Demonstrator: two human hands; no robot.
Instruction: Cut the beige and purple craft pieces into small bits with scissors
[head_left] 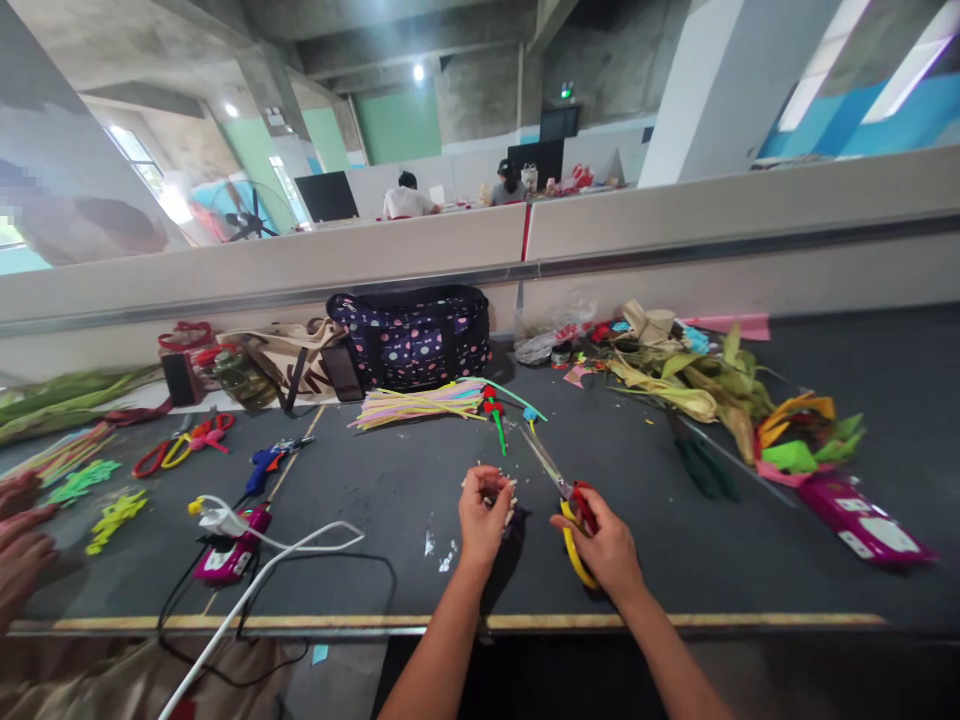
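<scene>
Bare concrete hall, and up close a dark worktop [750,560] with a low partition along its far edge. At the middle of the near edge, the left hand [486,512] has its fingertips bunched around a tuft of short pale sticks [501,487], held just above the surface. Right beside it, the right hand [606,548] is closed through the yellow-and-red handles of the scissors [568,497], blades aimed at the far edge; whether they're parted, I can't tell. It looks like a trimming step, and a clean cut would call for bringing the blades across to the tuft's loose ends while the pinch stays tight. White scraps [447,556] lie left of the tuft. Moving out: one bundle of pastel straws [420,403], two small red flowers [492,406], one polka-dot bag [411,338] against the partition. Toward the left edge, one blue glue gun [274,458] and one magenta tool [229,557] on a white cable. Toward the right, one heap of leaves [697,385] and a second magenta tool [862,515]. Another person's hand [22,548] sits at the left edge, and two people [406,196] are seated far back.
</scene>
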